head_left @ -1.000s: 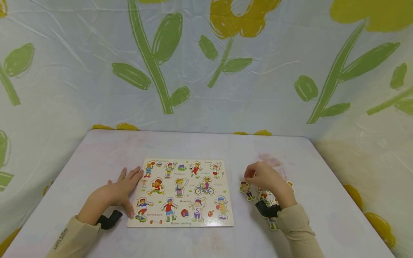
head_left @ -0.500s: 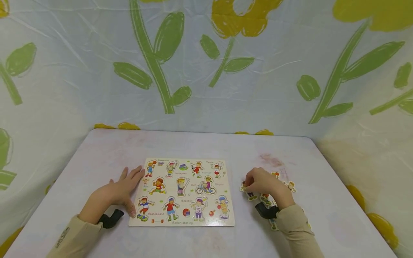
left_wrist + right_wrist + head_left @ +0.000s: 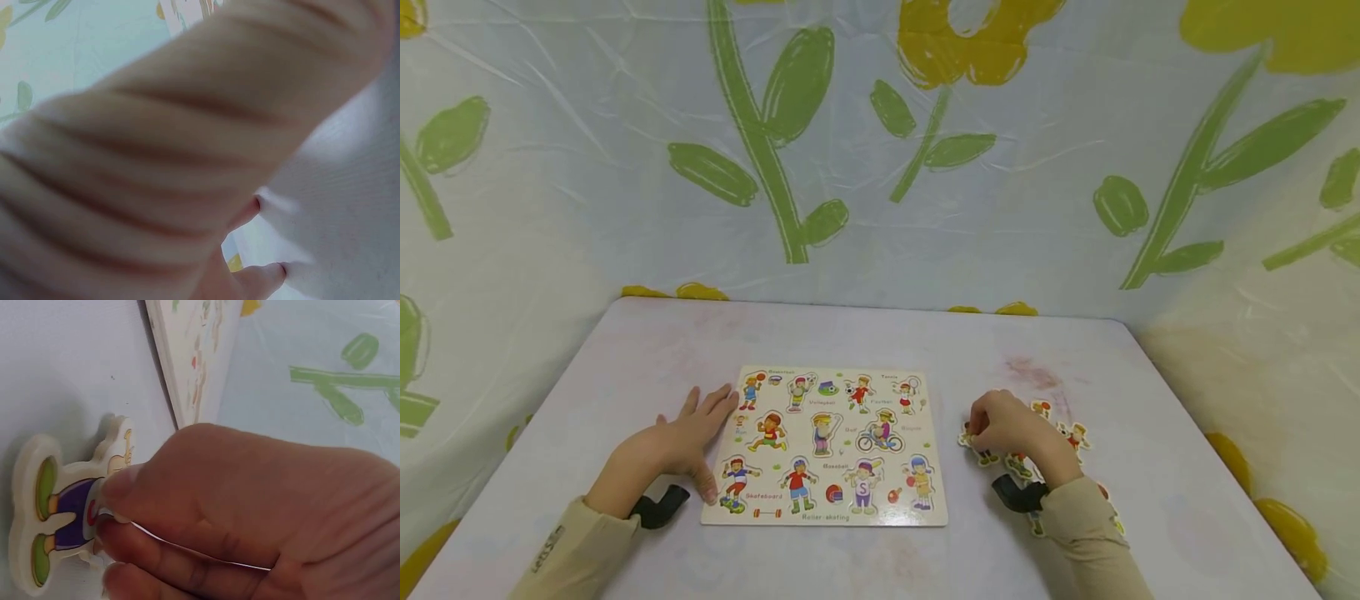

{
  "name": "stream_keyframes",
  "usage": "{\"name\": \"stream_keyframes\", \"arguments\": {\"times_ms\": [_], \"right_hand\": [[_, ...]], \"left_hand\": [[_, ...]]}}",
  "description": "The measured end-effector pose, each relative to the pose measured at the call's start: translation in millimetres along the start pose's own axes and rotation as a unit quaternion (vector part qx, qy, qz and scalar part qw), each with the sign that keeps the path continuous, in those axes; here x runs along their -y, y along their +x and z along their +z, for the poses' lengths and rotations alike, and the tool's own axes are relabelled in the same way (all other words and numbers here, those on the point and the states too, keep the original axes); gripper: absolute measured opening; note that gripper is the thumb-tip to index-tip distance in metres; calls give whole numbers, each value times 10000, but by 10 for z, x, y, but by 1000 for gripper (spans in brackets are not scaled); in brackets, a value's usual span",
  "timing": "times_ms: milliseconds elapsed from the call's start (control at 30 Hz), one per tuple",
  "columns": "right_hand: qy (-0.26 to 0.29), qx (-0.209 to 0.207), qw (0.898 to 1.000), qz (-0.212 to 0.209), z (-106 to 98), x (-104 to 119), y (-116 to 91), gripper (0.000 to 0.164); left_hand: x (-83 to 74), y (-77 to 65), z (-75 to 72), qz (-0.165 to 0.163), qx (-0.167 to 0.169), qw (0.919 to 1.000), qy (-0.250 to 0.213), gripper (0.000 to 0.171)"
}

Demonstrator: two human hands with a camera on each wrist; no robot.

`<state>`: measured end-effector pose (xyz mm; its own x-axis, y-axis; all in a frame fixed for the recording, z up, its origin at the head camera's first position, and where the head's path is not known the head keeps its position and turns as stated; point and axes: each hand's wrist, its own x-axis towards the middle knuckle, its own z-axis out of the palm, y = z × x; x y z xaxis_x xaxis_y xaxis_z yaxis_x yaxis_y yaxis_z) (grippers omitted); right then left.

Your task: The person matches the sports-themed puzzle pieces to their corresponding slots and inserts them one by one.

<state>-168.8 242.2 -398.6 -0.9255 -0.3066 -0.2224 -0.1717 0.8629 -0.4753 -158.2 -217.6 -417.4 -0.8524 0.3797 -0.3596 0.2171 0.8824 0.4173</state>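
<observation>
Beside the board point(image 3: 799, 442) | right-hand grip point(image 3: 1011, 427): nearly closed | pinching figure piece point(image 3: 70, 509)

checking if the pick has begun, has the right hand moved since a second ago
Yes: in the head view, judged against the board, the right hand has shifted slightly down the picture.

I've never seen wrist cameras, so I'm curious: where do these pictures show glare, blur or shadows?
Head view: glare on the puzzle board near its lower right corner; left wrist view: the near part of the left grip looks blurred; right wrist view: the figure piece shows clear outlines, with a soft shadow on the table beside it.
</observation>
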Motion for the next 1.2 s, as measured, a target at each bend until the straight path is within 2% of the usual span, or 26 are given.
{"name": "stream_keyframes", "arguments": {"times_ms": [300, 700, 933, 1200], "right_hand": [[75, -238, 9994, -254, 8, 43, -4, 14], [162, -699, 9964, -452, 40, 223, -3, 14], [304, -736, 9960, -412, 73, 344, -6, 14], [234, -808, 9937, -739, 106, 472, -25, 14]], "left_hand": [[-5, 14, 7, -85, 53, 9999, 26, 145], [-7, 11, -2, -84, 18, 10000, 38, 145], [-11, 0, -2, -99, 7, 9999, 36, 145], [-16, -6, -7, -97, 5, 10000, 17, 145]]}}
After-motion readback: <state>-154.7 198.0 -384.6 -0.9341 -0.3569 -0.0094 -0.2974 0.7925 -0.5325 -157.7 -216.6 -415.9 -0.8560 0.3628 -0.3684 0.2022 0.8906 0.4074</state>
